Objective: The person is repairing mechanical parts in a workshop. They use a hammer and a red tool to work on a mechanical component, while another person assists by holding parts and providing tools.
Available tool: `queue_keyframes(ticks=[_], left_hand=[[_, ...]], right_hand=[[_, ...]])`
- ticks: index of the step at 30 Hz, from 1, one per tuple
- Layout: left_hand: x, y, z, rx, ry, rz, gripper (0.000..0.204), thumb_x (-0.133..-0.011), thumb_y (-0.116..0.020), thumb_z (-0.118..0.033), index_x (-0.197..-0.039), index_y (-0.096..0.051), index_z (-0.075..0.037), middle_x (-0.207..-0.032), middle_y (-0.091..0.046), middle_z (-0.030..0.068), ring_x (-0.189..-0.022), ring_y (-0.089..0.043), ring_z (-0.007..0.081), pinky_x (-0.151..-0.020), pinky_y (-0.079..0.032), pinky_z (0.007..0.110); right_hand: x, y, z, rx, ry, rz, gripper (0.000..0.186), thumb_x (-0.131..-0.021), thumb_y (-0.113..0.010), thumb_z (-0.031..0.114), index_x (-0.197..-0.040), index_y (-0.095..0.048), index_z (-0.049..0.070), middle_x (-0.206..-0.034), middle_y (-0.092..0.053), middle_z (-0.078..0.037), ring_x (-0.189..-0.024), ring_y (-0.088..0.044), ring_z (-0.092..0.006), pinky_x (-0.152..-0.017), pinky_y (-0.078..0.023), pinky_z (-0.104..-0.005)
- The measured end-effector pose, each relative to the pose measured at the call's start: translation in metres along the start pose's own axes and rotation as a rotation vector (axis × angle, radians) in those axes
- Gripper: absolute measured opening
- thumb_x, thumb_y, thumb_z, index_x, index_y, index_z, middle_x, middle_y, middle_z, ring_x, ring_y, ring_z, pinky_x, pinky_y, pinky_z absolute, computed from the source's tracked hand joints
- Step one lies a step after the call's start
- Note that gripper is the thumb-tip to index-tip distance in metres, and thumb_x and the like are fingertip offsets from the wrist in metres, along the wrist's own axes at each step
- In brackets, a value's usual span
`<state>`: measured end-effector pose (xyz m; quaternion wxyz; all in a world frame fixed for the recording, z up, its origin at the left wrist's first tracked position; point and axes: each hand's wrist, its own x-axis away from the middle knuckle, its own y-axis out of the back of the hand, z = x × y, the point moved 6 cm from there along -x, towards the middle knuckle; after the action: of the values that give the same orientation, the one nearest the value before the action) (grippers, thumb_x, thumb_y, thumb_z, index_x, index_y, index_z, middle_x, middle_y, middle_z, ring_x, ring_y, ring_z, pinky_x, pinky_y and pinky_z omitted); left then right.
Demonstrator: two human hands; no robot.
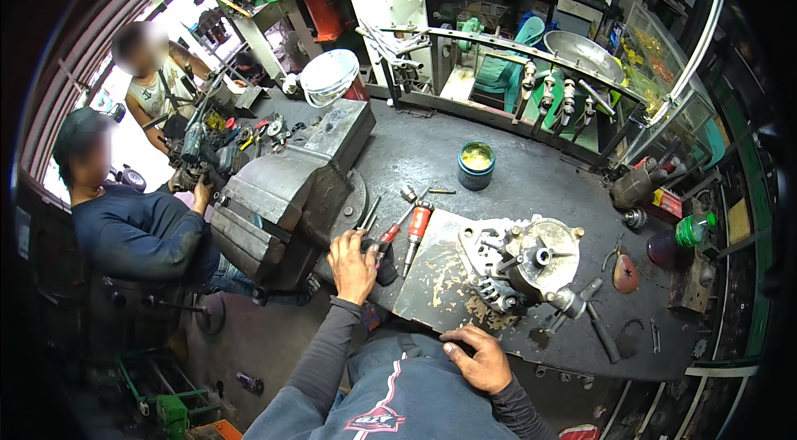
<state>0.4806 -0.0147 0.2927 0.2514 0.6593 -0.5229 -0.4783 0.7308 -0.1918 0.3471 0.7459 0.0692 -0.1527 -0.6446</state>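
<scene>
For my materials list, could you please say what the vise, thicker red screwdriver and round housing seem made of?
Vise: probably cast iron or steel; dark, shiny where worn.
Thicker red screwdriver: likely plastic handle, metal shaft; glossy red, grey sheen.
Round housing: perhaps cast aluminium; dull silver.

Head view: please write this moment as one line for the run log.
left hand: beside red-handled tools, grip unclear | right hand: near bench edge, grip unclear | metal housing: right of the tools

Red-handled tools (418, 227) on workbench (544, 183) (dark)
</scene>
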Motion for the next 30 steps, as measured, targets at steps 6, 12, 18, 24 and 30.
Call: queue_keyframes(ticks=[6, 12, 18, 24, 30], left_hand=[[0.006, 0.001, -0.014, 0.052, 0.006, -0.032, 0.039, -0.091, -0.071, -0.022, -0.126, -0.065, -0.007, -0.13, -0.06, 0.0159, -0.129, -0.048, 0.037, -0.109, -0.036, 0.05], [0.014, -0.005, -0.015, 0.123, -0.019, 0.073, 0.038, -0.09, -0.07, -0.018, -0.126, -0.065, -0.006, -0.128, -0.06, 0.0166, -0.126, -0.051, 0.0376, -0.108, -0.037, 0.051], [0.013, -0.015, 0.01, 0.22, -0.091, 0.167, 0.041, -0.086, -0.07, -0.01, -0.126, -0.063, -0.003, -0.125, -0.061, 0.0197, -0.12, -0.054, 0.0399, -0.107, -0.041, 0.047], [0.006, -0.023, 0.028, 0.251, -0.157, 0.246, 0.043, -0.084, -0.07, -0.01, -0.126, -0.062, -0.002, -0.127, -0.059, 0.0213, -0.122, -0.052, 0.0408, -0.109, -0.04, 0.048], [-0.013, -0.006, -0.005, 0.337, -0.249, 0.206, 0.041, -0.085, -0.071, -0.014, -0.125, -0.065, -0.003, -0.127, -0.06, 0.0207, -0.12, -0.053, 0.0395, -0.107, -0.04, 0.049]], right_hand=[[-0.007, 0.004, -0.004, 0.018, -0.007, 0.014, 0.02, -0.095, -0.07, 0.016, -0.11, -0.073, 0.004, -0.102, -0.071, -0.014, -0.096, -0.07, -0.032, -0.086, -0.054, -0.0374], [-0.022, -0.004, 0.0, 0.065, 0.042, 0.024, 0.021, -0.096, -0.067, 0.018, -0.11, -0.072, 0.003, -0.1, -0.07, -0.014, -0.096, -0.069, -0.0336, -0.086, -0.054, -0.0398], [-0.039, -0.018, 0.011, 0.084, 0.062, -0.05, 0.023, -0.097, -0.066, 0.02, -0.11, -0.071, 0.002, -0.101, -0.069, -0.015, -0.096, -0.068, -0.0341, -0.085, -0.054, -0.0401], [-0.043, -0.027, 0.012, 0.057, -0.058, -0.204, 0.022, -0.097, -0.066, 0.02, -0.11, -0.071, 0.003, -0.1, -0.069, -0.014, -0.095, -0.069, -0.0335, -0.084, -0.055, -0.04], [-0.01, -0.026, 0.005, 0.134, -0.195, -0.365, 0.024, -0.096, -0.068, 0.021, -0.111, -0.072, 0.003, -0.101, -0.07, -0.014, -0.092, -0.07, -0.0325, -0.081, -0.055, -0.0395]])
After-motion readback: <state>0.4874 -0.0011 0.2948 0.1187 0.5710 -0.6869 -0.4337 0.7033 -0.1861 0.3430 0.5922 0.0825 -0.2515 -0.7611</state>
